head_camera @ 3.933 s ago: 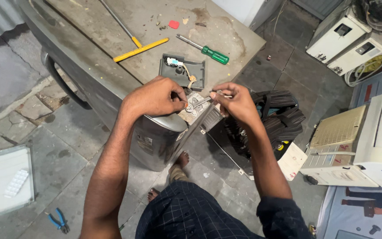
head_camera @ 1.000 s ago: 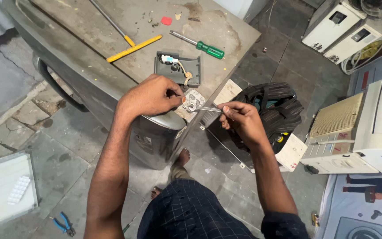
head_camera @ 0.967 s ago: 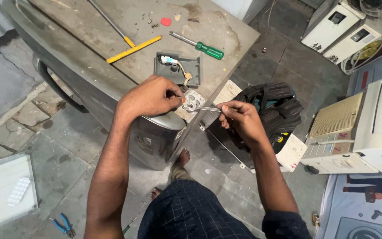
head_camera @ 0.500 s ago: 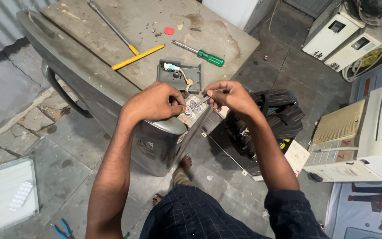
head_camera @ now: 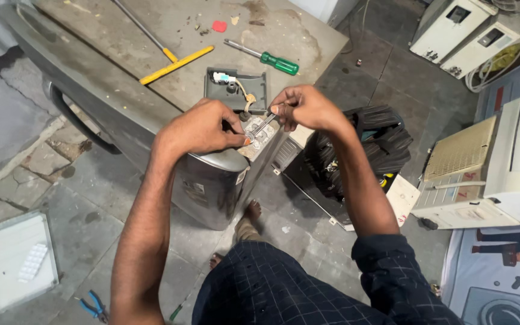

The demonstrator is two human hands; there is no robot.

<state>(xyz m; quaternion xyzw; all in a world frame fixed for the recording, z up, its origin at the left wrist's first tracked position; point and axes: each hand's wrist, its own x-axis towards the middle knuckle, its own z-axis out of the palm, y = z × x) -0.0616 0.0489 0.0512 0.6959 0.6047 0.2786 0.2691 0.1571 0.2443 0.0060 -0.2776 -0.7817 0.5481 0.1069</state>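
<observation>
1. At the fridge's (head_camera: 151, 120) near edge, the left hand (head_camera: 203, 126) pinches a small metal part (head_camera: 254, 135).
2. The right hand (head_camera: 305, 108), closed on a thin tool (head_camera: 264, 123), works that part.
3. Likely loosening; next needs steady, firm turning.

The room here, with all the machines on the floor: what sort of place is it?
Probably an appliance repair workshop. A grey appliance lies on its side as a bench, a green-handled screwdriver rests on it, and white casings crowd the floor.

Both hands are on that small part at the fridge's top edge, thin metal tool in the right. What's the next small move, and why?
Probably keep the left hand pinning the small metal part and work the thin tool in the right hand a little further; its tip already sits on the part.
</observation>
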